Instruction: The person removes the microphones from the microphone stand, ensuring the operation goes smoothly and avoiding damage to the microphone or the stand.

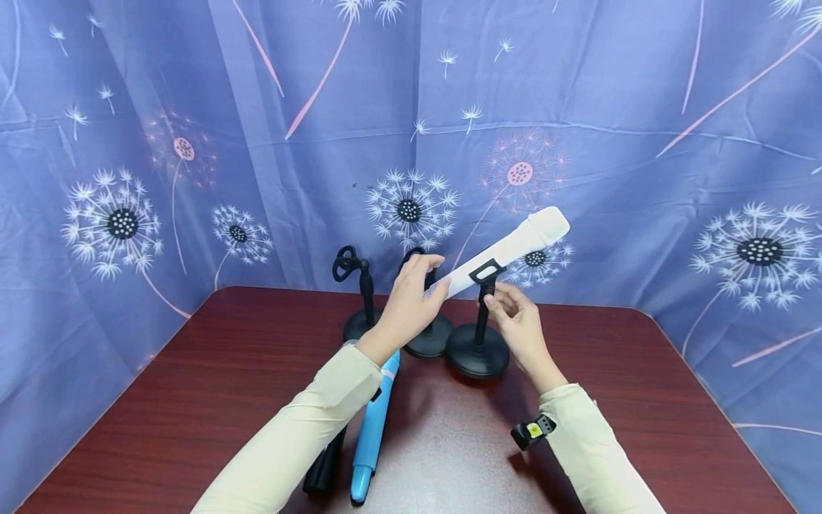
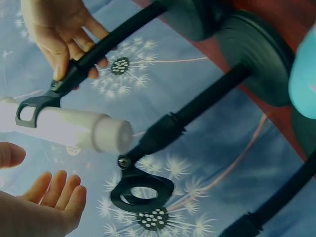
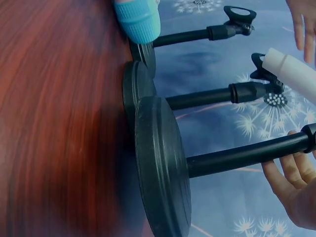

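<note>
A white microphone lies tilted in the clip of the rightmost black microphone stand, its head up to the right. My right hand pinches this stand just below the clip, thumb on the joint in the left wrist view. Beside the microphone's lower end is my left hand; in the left wrist view its fingers are relaxed and apart from the white body. Just left of the held stand, a second stand has a bare clip, close to the microphone's tail end.
A third black stand with a bare ring clip stands further left. On the table, a blue microphone and a black microphone lie near my left forearm, which partly covers them. A dandelion-patterned curtain hangs behind the table.
</note>
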The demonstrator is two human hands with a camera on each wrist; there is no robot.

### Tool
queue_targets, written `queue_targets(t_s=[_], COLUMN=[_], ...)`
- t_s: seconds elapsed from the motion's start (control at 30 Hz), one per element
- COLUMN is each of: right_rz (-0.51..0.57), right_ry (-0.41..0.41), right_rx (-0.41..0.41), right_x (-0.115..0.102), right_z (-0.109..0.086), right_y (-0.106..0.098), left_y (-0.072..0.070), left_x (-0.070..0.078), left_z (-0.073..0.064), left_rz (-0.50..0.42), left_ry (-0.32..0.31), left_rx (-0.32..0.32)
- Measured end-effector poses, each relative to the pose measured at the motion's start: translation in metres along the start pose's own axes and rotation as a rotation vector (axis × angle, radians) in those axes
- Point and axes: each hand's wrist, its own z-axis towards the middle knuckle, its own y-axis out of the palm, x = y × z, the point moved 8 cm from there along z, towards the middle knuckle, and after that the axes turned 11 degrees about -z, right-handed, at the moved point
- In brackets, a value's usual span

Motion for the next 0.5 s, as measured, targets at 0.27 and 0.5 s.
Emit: queue_targets(t_s=[0.27, 0.5], right_rz=[-0.083, -0.149], right_ry=[0.022, 0.026], right_rx=[-0.008, -0.021], right_x=[-0.008, -0.012], right_z=[-0.004, -0.006], right_y=[0.01, 0.019], left_y=[0.007, 0.016], left_x=[0.018, 0.032], left_z=[0.009, 0.015], left_rz=[-0.008, 0.086], left_ry=[-0.008, 0.023], left_rx=[0.049, 0.103])
